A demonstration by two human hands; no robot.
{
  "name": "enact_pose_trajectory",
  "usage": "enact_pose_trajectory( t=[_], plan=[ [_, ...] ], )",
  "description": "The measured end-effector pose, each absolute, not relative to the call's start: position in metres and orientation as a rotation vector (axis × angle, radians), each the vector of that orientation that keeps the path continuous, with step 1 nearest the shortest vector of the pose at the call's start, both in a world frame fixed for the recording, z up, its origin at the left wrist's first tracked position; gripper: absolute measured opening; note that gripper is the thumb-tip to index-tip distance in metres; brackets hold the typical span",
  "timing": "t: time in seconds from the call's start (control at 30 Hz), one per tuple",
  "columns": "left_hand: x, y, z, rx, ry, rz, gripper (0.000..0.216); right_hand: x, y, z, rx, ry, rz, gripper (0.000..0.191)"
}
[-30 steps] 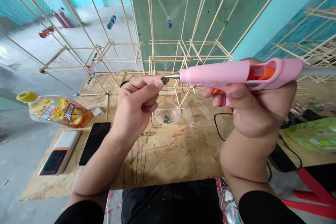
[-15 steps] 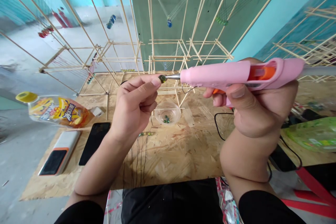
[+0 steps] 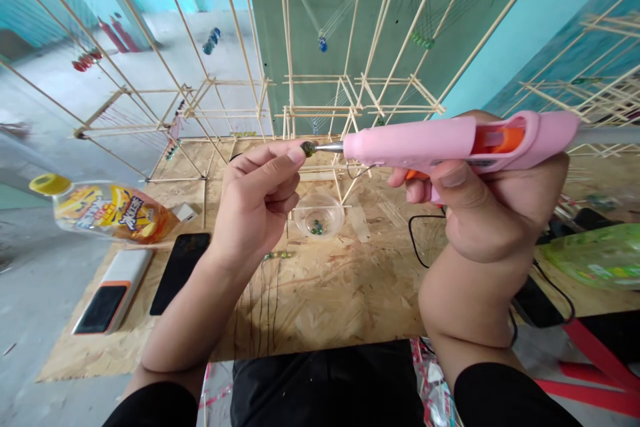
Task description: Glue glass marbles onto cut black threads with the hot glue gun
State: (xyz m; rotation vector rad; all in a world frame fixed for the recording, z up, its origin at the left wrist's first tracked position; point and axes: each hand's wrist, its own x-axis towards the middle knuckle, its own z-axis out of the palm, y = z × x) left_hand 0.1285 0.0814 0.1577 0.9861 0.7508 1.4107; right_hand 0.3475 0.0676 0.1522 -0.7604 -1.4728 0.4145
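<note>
My left hand pinches a dark green glass marble between thumb and forefinger. In my right hand is a pink hot glue gun, its orange trigger partly hidden by my fingers. The gun's metal nozzle points left, and its tip meets the marble or sits right against it. Below the hands, a clear bowl holds several green marbles. Thin dark strings with small marbles at their ends lie on the board near my left forearm.
Wooden stick frames with hanging marbles stand behind my hands. A drink bottle, a power bank and a black phone lie on the left of the chipboard table. On the right are a black cable and a green bottle.
Almost nothing differs. The marble and the fingertips holding it have shifted very slightly left at the nozzle; the glue gun keeps its place.
</note>
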Motion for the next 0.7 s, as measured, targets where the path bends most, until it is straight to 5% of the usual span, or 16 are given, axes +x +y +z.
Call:
enact_pose_trajectory(
  t=[0.4, 0.7],
  plan=[
    [0.126, 0.085, 0.156, 0.978, 0.796, 1.422, 0.022, 0.35, 0.073, 0.151, -0.647, -1.47, 0.465, 0.024],
    [0.104, 0.083, 0.176, 1.055, 0.794, 1.528, 0.012, 0.384, 0.078, 0.154, -0.679, -1.281, 0.191, 0.029]
  ],
)
